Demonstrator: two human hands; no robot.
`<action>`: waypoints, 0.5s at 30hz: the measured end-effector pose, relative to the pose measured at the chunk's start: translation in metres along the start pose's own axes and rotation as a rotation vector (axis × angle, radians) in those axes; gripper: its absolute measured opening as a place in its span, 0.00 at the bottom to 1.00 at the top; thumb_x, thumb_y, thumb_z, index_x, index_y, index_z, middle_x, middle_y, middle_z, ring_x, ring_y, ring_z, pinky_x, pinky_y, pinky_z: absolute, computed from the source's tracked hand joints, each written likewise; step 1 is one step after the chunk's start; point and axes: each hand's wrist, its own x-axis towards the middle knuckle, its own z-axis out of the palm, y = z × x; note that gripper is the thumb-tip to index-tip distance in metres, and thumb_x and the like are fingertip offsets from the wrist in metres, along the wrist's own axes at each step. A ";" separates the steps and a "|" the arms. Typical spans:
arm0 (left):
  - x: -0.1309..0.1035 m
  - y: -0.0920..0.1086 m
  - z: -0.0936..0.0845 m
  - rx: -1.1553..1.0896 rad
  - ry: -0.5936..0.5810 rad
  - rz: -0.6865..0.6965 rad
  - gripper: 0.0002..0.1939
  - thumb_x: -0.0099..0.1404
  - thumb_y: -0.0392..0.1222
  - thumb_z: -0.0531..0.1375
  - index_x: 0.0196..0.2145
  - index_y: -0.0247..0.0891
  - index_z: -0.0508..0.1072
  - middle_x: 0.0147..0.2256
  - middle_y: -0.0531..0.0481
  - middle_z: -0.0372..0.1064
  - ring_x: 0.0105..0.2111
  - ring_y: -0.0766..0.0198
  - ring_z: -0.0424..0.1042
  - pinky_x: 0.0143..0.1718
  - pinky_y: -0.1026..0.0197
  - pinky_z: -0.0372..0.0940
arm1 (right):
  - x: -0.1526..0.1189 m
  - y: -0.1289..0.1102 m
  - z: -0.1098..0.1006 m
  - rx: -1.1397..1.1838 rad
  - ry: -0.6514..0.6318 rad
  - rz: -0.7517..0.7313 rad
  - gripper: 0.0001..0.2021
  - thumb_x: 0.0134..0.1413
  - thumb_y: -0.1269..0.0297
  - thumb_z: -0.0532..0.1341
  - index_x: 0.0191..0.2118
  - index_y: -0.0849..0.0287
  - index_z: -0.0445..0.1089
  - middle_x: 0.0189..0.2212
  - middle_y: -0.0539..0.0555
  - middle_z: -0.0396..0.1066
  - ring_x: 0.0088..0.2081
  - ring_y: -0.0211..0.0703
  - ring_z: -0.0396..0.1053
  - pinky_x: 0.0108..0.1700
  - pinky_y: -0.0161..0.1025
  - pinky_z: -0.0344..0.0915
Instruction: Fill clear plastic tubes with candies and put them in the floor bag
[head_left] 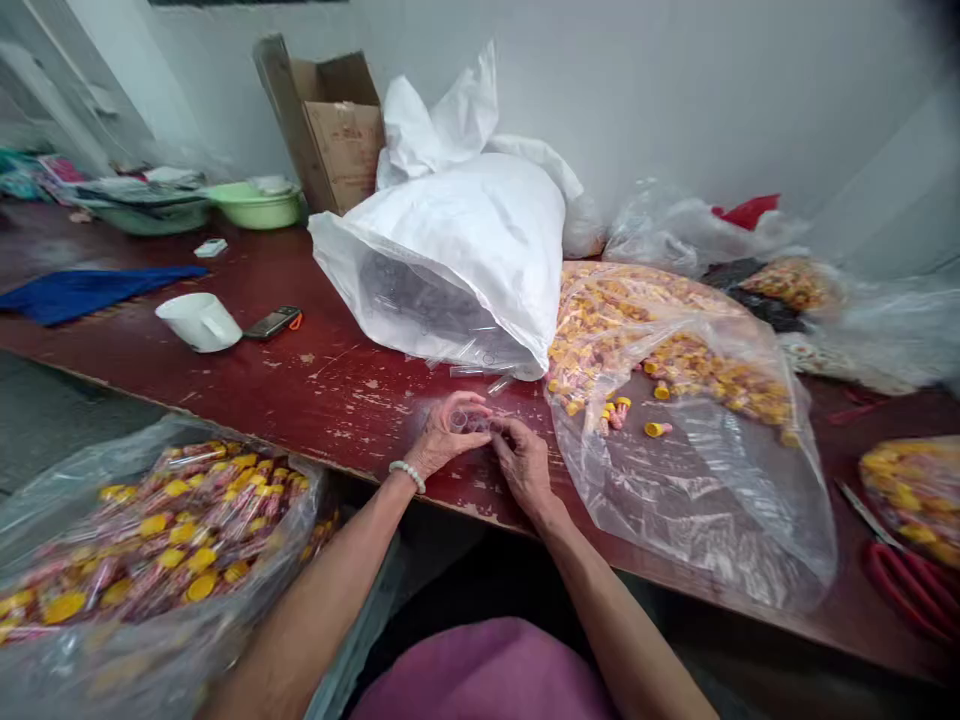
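Observation:
Over the front edge of the red table (315, 390), my left hand (439, 440) is curled around a few small clear plastic tubes (469, 422) with round open ends. My right hand (525, 465) meets them from the right, thumb and fingers pinched at the tubes' end; what exactly it grips is too small to make out. Just beyond my hands, a white woven sack (472, 220) lies with its mouth towards me, and loose clear tubes (480, 355) spill from it. At the right, small yellow-capped pink pieces (658, 430) lie in a spread clear plastic bag (705, 500).
Below the table at left, a large plastic bag (292, 570) holds many filled yellow-capped tubes (172, 530). A white mug (199, 322), dark phone-like device (274, 322), green basin (255, 207) and cardboard box (345, 150) stand farther left. Red-handled scissors (907, 590) lie at right.

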 end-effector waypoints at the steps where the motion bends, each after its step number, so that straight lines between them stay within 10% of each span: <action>1: 0.000 0.000 0.001 0.007 -0.013 0.006 0.25 0.50 0.33 0.66 0.46 0.35 0.65 0.42 0.43 0.72 0.44 0.59 0.72 0.47 0.58 0.67 | 0.001 0.001 0.001 -0.036 -0.007 -0.017 0.10 0.58 0.67 0.53 0.39 0.58 0.72 0.35 0.54 0.76 0.37 0.43 0.72 0.41 0.37 0.65; 10: -0.002 -0.006 0.010 0.179 -0.035 0.019 0.23 0.51 0.34 0.62 0.47 0.35 0.68 0.39 0.44 0.74 0.38 0.60 0.75 0.39 0.61 0.70 | 0.001 -0.022 -0.006 -0.544 -0.082 0.013 0.09 0.57 0.67 0.53 0.32 0.59 0.70 0.30 0.56 0.71 0.32 0.43 0.69 0.34 0.36 0.62; 15: -0.001 -0.004 0.011 0.134 0.034 -0.035 0.21 0.50 0.36 0.63 0.44 0.34 0.67 0.35 0.46 0.74 0.35 0.61 0.75 0.40 0.58 0.70 | 0.016 -0.014 -0.076 -0.528 0.120 -0.032 0.11 0.59 0.68 0.51 0.39 0.58 0.70 0.35 0.55 0.70 0.37 0.41 0.67 0.40 0.36 0.63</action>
